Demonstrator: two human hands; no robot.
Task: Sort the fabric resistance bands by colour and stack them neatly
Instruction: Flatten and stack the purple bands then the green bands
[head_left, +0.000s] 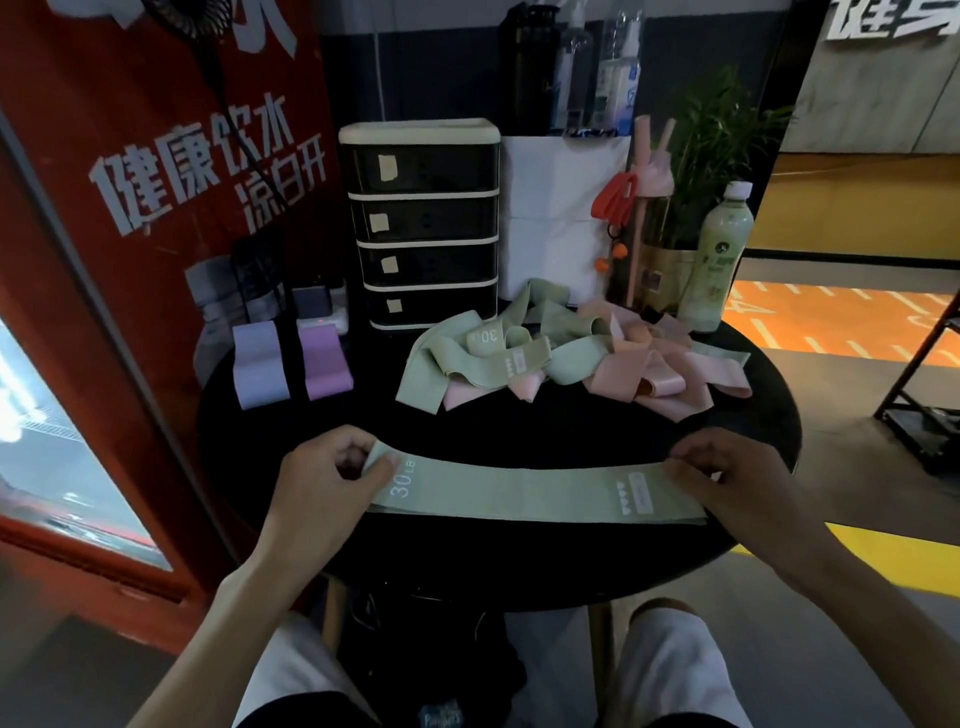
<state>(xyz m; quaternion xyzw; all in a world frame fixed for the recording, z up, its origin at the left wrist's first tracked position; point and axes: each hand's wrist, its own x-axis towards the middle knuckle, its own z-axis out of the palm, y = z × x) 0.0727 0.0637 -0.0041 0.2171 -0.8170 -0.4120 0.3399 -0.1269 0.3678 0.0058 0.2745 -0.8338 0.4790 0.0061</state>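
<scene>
A green band (530, 491) marked 30 LB lies flat and stretched out along the near edge of the round black table (519, 561). My left hand (324, 478) pinches its left end and my right hand (737, 480) pinches its right end. Behind it a loose heap of green bands (467, 358) and pink bands (660, 371) lies tangled at the middle and right. At the left a folded lavender band (258, 366) and a folded purple band (324, 364) lie side by side.
A black drawer unit (423, 223) stands at the table's back, with a white box (558, 218) beside it. A green bottle (714, 260), a potted plant (701, 150) and red-handled scissors (615, 197) crowd the back right. A red panel (156, 218) runs along the left.
</scene>
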